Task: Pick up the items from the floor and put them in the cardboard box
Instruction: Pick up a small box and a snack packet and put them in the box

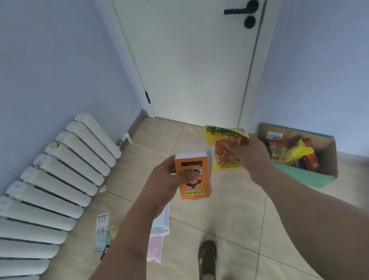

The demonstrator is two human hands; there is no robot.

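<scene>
My left hand (167, 182) grips an orange and white carton (194, 177) with a cartoon figure, held upright above the floor. My right hand (252, 157) holds a yellow snack pouch (222, 149) with orange contents by its upper edge. The cardboard box (327, 152) lies at the right by the wall, open and holding several red and yellow packets, just beyond my right hand. On the floor below my left arm lie a toothbrush pack (102, 230), a clear white packet (161, 224) and a pink patterned packet (155, 249).
A white radiator (54, 187) runs along the left wall. A closed white door (192, 54) with a black handle stands ahead. A green sheet (305, 175) lies under the box. My sandalled foot (207, 260) is on the beige tiles.
</scene>
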